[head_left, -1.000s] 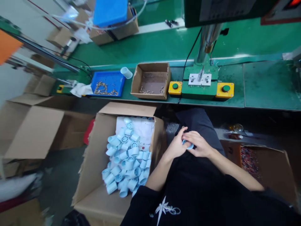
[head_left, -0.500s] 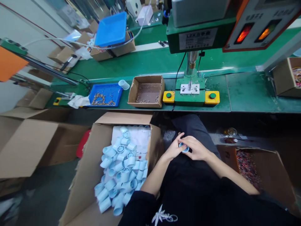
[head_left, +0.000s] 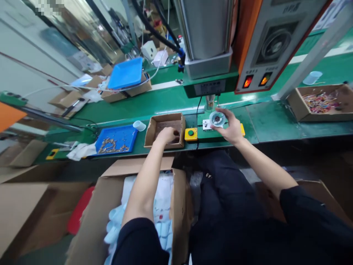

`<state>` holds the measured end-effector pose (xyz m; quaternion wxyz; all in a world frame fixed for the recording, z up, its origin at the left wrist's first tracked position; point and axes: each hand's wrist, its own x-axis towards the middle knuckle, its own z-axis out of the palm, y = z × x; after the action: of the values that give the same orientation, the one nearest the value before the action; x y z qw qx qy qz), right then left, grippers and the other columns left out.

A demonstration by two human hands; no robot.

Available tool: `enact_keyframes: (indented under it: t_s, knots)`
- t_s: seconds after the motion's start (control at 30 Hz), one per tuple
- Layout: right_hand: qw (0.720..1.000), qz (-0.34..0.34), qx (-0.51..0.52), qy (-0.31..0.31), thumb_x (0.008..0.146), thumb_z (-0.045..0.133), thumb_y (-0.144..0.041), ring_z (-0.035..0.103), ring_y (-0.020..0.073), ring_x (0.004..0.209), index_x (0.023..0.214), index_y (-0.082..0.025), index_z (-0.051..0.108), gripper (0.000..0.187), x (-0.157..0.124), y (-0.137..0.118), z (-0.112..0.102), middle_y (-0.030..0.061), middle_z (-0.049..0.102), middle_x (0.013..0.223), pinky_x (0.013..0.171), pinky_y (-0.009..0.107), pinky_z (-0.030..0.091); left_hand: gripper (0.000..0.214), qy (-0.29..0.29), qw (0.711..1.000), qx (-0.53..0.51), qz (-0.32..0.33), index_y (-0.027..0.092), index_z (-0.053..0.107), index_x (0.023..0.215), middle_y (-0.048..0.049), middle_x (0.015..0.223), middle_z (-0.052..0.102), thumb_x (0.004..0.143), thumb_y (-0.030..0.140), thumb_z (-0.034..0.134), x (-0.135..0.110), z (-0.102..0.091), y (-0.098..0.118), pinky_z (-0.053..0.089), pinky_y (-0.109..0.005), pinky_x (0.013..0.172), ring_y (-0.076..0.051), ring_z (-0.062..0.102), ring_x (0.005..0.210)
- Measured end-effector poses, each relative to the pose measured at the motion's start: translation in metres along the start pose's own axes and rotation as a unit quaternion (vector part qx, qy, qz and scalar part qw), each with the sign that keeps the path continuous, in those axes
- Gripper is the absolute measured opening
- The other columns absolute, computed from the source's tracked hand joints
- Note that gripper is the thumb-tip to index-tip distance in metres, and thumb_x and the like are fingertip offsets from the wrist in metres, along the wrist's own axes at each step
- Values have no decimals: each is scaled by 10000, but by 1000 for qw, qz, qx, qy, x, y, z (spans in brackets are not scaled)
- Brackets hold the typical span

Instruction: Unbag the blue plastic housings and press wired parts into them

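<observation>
In my right hand is a pale blue plastic cup, gripped between thumb and fingers. Its round opening faces me, and something dark shows at its bottom. The cup is just in front of the white plate under the press. My left hand reaches into a shallow cardboard box on the bench. Its fingers are bent together, and whatever they pinch is hidden.
A press with a lit control box rises above the bench. Left of the cardboard box stand another cup and a blue tray of small metal parts. Pale blue cups fill a large carton below.
Both hands have moved from my lap up to the bench. My right hand brought the cup toward the press, while my left let go of it and went into the cardboard box. My view has tilted up.
</observation>
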<state>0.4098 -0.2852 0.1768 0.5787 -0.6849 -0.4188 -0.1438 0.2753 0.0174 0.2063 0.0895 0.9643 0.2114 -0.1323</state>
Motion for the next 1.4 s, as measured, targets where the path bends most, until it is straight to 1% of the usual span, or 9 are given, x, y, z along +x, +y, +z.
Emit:
enact_keyframes:
  t_s: [0.17,0.4,0.5,0.63,0.77,0.87,1.03,1.23,1.4]
  knots:
    - [999,17,-38,-12,851,794,-681,723,322,1251,1398,-241,567,738,14,20,21,122,720,1391,1061,474,611,297,-14,996,86,-1,177,830,1089,-206,1142,801,887,189,613,13,16,10,571,-337,861,-338,761,1058]
    - [977,88,-175,-90,862,805,-598,766,344,1049,1362,-213,567,674,34,7,9,124,777,1194,883,436,606,293,-33,998,60,16,200,777,1150,-177,1229,789,953,260,569,12,20,9,568,-349,896,-342,750,1134]
    - [951,127,-251,-127,880,783,-605,769,329,906,1342,-193,573,653,40,-8,6,117,793,1069,793,401,578,375,-4,999,52,-8,162,722,1220,-215,1244,774,1036,279,417,6,16,8,568,-378,882,-351,749,1134]
    - [927,158,-303,-152,919,745,-578,765,332,915,1361,-171,568,626,41,-20,13,144,790,1062,762,377,561,427,33,997,50,-42,126,692,1222,-243,1167,782,1073,238,308,-5,14,12,559,-394,849,-356,762,1074]
    - [937,118,-288,-161,923,752,-542,732,373,1133,1404,-154,571,644,21,-15,4,184,765,1204,939,479,586,398,184,983,-6,6,159,708,1219,-188,1246,766,1106,280,346,-22,27,30,540,-364,943,-308,729,1152]
    - [956,26,-272,-103,951,708,-512,645,373,1329,1418,-141,593,607,-18,0,-22,208,703,1374,1121,530,529,315,262,958,-30,109,211,740,1169,-131,1254,766,1098,270,439,-38,48,47,514,-321,996,-261,703,1176]
    - [968,31,-249,21,1009,529,-424,763,294,931,1067,-169,736,334,-64,37,-57,149,794,969,902,448,619,272,242,961,32,131,203,734,1070,-120,1058,761,1097,219,463,-45,61,71,496,-319,908,-242,703,1029]
    - [972,102,-194,87,949,563,-470,755,268,791,1053,-180,755,363,-61,56,-46,122,799,924,767,412,633,271,251,959,35,127,180,723,998,-120,989,745,1098,223,475,-31,45,82,491,-347,908,-247,703,996]
    - [978,25,-155,141,936,604,-420,746,306,959,959,-211,720,240,-74,55,-37,135,785,987,939,509,623,205,267,955,-15,126,198,784,992,-97,991,792,1038,173,585,-35,38,80,544,-326,900,-229,743,959]
